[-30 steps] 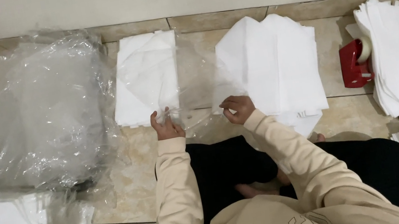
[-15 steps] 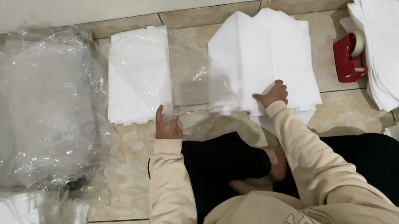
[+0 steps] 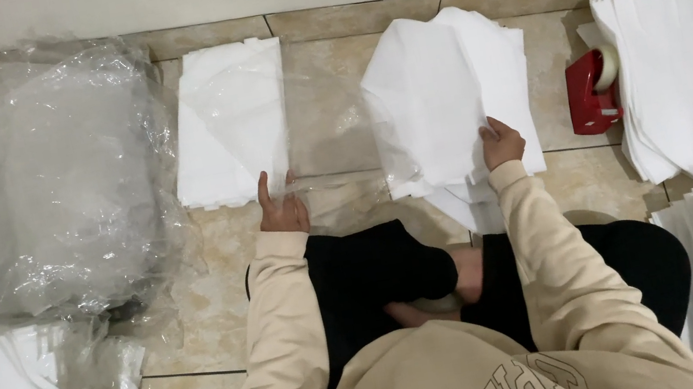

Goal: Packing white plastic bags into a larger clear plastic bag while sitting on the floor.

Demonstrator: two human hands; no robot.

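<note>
The person sat cross-legged on the tiled floor, facing the wall. The left hand lay flat, fingers released, pinning the near edge of a clear plastic sleeve spread on the tiles. Just right of that sleeve sat a stack of white folded sheets; the right hand had its fingers pinched on the near right edge of the top sheet. It looked like the pick-up stage of bagging: one sheet had to be peeled free without dragging the rest. Further right of the sleeve stood a red tape dispenser; to its left, crumpled plastic wrap.
</note>
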